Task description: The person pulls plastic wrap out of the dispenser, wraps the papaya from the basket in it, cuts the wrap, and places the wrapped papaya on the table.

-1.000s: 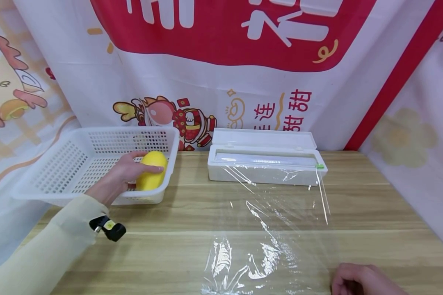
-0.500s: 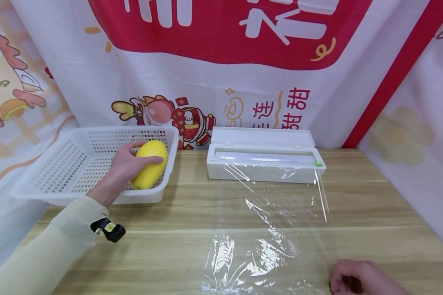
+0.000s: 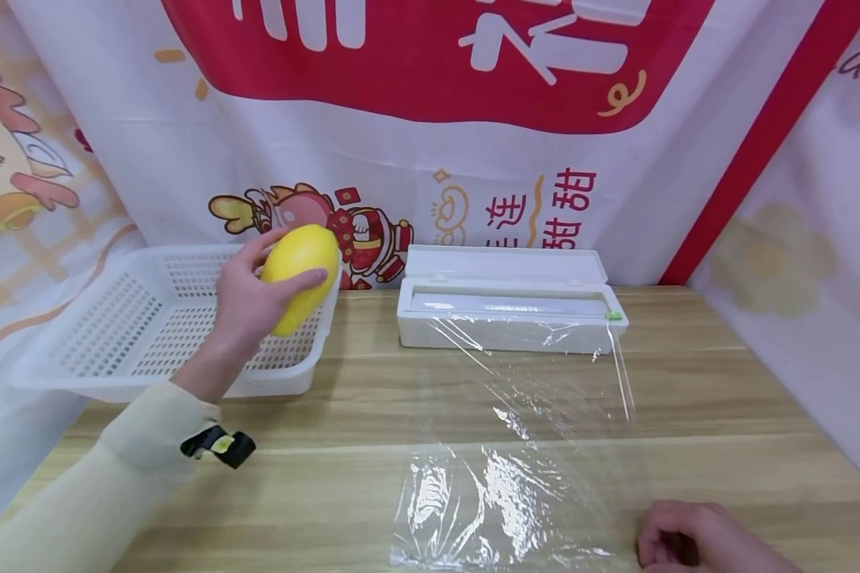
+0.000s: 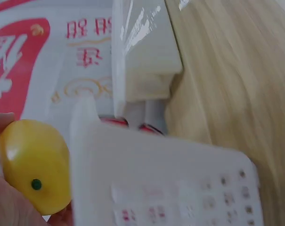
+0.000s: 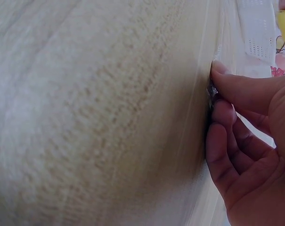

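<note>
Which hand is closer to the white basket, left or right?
Left. The left hand holds a yellow fruit over the right end of the white basket; the right hand is well away, at the near right corner of the clear film.

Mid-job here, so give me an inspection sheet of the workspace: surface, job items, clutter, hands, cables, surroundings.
Surface: wood-grain table.
Job items: fruit, yellow, raised at the right end of the white basket; white box, lid open; clear film, creased, drawn from the box over the table.
Clutter: nothing seen.
Left hand: grips the fruit.
Right hand: fingers curled, appears to pinch the film's edge.
Cables: nothing seen.
Surroundings: printed cloth behind and at both sides.
</note>
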